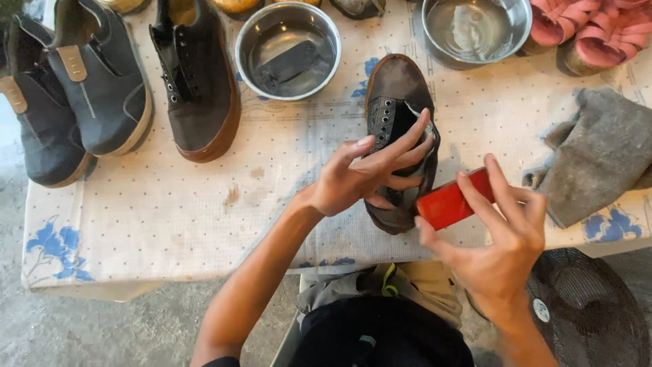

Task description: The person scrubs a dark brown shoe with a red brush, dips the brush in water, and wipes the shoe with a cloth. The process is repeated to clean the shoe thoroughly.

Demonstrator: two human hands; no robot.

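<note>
Closest to you, a black fan [587, 309] sits low at your right, beside your knees and below the edge of the surface [170, 217], which wears a dotted cloth with blue flowers.

Your right hand [499, 238] is raised just over that near edge, thumb and fingers closed around a red block [451, 201]. One end of the block lies just beside the heel of the shoe [397, 95] you are working on; whether it touches cannot be told.

Your left hand [367, 178] grips that shoe at its opening, fingers spread across the collar and tongue and reaching into it. The shoe is dark brown, laces out, its toe pointing away from you, and it stands near the front edge, a little right of the middle.

To the right of the shoe a grey rag [598, 153] lies crumpled, partly hanging toward the edge.

Further off on the left, its mate [200, 81] stands with the toe toward you, and beyond it to the left lies a pair of blue-grey shoes [75, 88] with tan tabs.

Behind the shoe stand two steel bowls: the left bowl [288, 49] holds water and a dark block, the right bowl [475, 28] holds cloudy water. Pink sandals [591, 30] lie at the far right corner.
</note>
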